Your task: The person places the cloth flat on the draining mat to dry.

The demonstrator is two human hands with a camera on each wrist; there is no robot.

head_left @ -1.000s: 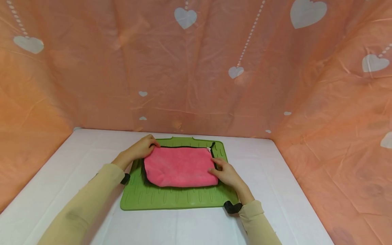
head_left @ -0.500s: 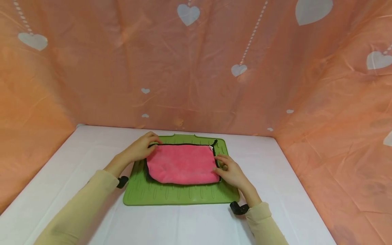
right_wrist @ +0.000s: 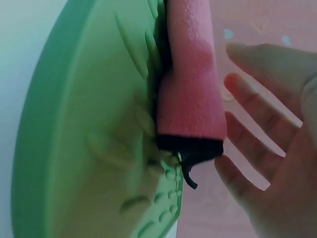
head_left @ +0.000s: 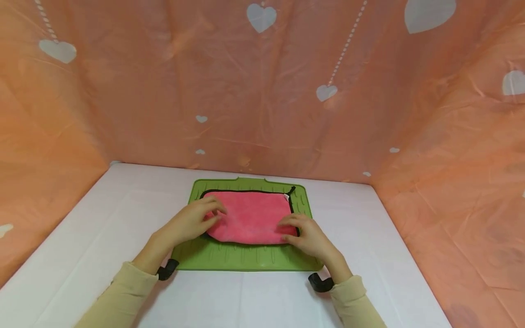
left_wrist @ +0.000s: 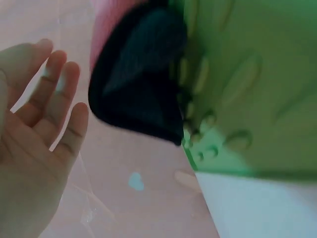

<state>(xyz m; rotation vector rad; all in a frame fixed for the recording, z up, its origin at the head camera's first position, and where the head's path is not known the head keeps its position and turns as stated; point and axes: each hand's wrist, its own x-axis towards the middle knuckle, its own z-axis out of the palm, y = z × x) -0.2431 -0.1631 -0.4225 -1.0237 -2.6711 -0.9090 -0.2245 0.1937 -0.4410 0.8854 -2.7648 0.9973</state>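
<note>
A folded pink cloth (head_left: pixel 252 216) with black edging lies on a green ribbed board (head_left: pixel 242 260). A small white tag and a black loop show at its far right corner. My left hand (head_left: pixel 189 223) hovers over the cloth's left part, its fingers relaxed and holding nothing. In the left wrist view that hand (left_wrist: pixel 37 144) stands apart from the cloth's fold, where a dark inner side shows. Over the right end is my right hand (head_left: pixel 309 234), fingers loosely bent. The right wrist view shows this hand (right_wrist: pixel 282 129) beside the cloth without a grip; fingertip contact is unclear.
The board rests on a white-covered table (head_left: pixel 205 298). Behind and at both sides hangs an orange curtain (head_left: pixel 262 114) with white hearts. Black wrist mounts (head_left: pixel 321 283) sit on both wrists, close to the board's near corners.
My left hand has let go of the cloth's far left corner and come toward me and right, over the cloth. My right hand has shifted slightly inward over the right end.
</note>
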